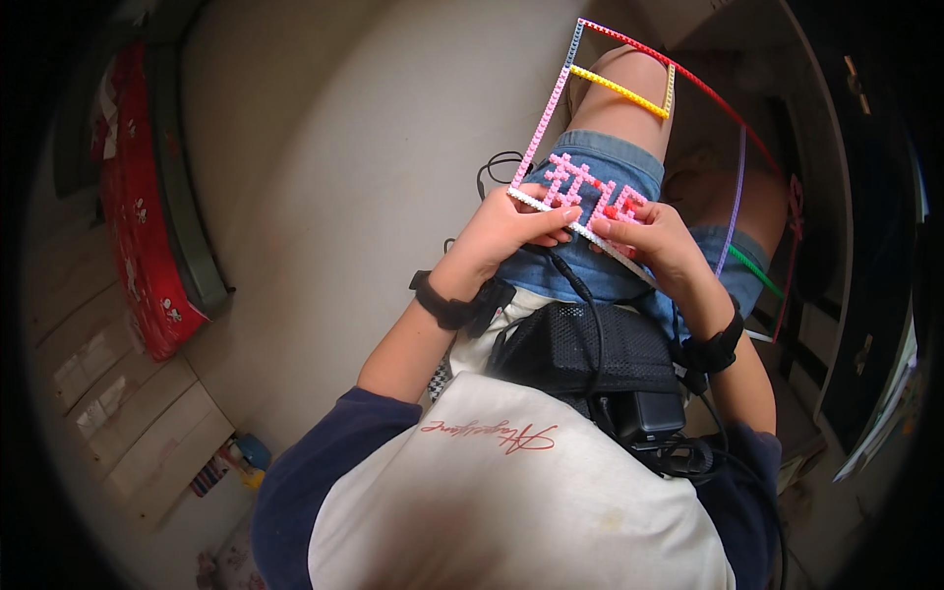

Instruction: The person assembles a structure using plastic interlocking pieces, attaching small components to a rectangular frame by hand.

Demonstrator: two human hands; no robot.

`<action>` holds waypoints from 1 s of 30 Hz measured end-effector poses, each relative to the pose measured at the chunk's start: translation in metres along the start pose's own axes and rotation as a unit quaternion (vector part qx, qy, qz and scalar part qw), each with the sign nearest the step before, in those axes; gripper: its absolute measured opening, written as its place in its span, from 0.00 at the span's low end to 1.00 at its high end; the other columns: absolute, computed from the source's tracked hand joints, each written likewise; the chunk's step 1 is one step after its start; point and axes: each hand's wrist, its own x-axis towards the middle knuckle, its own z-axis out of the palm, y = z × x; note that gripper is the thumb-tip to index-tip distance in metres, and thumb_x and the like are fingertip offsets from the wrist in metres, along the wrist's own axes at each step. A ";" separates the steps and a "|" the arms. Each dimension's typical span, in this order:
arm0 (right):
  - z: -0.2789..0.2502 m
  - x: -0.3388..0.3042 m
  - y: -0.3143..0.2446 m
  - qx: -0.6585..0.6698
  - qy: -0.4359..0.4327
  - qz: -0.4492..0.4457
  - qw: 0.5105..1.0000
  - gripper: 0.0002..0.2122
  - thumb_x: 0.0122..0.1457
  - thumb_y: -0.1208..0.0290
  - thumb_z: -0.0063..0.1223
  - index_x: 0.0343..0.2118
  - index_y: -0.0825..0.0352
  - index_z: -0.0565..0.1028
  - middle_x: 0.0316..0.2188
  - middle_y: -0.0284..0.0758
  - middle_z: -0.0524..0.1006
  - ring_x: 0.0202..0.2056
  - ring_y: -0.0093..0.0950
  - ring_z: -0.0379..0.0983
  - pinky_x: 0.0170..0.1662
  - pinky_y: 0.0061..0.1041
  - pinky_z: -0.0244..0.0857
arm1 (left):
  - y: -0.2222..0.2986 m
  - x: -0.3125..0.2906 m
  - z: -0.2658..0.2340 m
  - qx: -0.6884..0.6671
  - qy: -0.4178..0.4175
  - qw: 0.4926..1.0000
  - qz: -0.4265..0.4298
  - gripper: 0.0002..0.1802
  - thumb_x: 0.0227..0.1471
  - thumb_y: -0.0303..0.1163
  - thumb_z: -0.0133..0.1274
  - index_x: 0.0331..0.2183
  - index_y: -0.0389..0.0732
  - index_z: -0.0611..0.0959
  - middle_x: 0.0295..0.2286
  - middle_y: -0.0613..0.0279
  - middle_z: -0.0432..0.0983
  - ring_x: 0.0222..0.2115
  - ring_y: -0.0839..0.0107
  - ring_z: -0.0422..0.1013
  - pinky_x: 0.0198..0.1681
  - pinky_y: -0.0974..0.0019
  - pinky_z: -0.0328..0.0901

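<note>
Your left hand (521, 222) closes in a pinch on the white studded strip (619, 257), near its corner with the pink strip (541, 128) reaching away beyond it, apparently to steady that near edge. Between your hands, the pink-and-red lattice (610, 210) sits over your denim shorts (615, 149), likely a handy support. Your right hand (657, 239) pinches the lattice's right part, thumb near the white strip; farther right runs the purple strip (735, 197).

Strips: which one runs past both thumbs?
The white strip passes left hand and right hand; the yellow strip and green strip lie away from both.
</note>
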 end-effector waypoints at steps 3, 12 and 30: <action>0.000 0.001 0.002 -0.014 -0.001 -0.012 1.000 0.13 0.47 0.73 0.66 0.34 0.74 0.78 0.28 0.37 0.79 0.28 0.22 0.77 0.35 0.16 0.71 | -0.001 -0.001 -0.001 -0.001 0.000 1.000 -0.015 0.14 0.46 0.36 0.63 0.32 0.36 0.82 0.25 0.64 0.78 0.23 0.80 0.73 0.28 0.79 0.68; 0.004 0.001 0.005 -0.034 0.022 -0.015 0.999 0.13 0.46 0.72 0.66 0.33 0.74 0.78 0.26 0.35 0.79 0.26 0.20 0.75 0.33 0.13 0.67 | -0.001 -0.004 -0.001 -0.014 -0.029 0.999 -0.020 0.11 0.46 0.29 0.61 0.33 0.34 0.81 0.26 0.60 0.79 0.23 0.77 0.75 0.29 0.76 0.71; 0.001 0.000 0.002 0.013 0.042 -0.036 0.998 0.13 0.53 0.64 0.61 0.36 0.70 0.78 0.26 0.33 0.79 0.27 0.20 0.77 0.30 0.11 0.69 | 0.009 -0.006 -0.023 0.015 -0.089 0.994 -0.058 0.20 0.51 0.39 0.56 0.39 0.31 0.79 0.32 0.53 0.79 0.30 0.69 0.77 0.33 0.72 0.73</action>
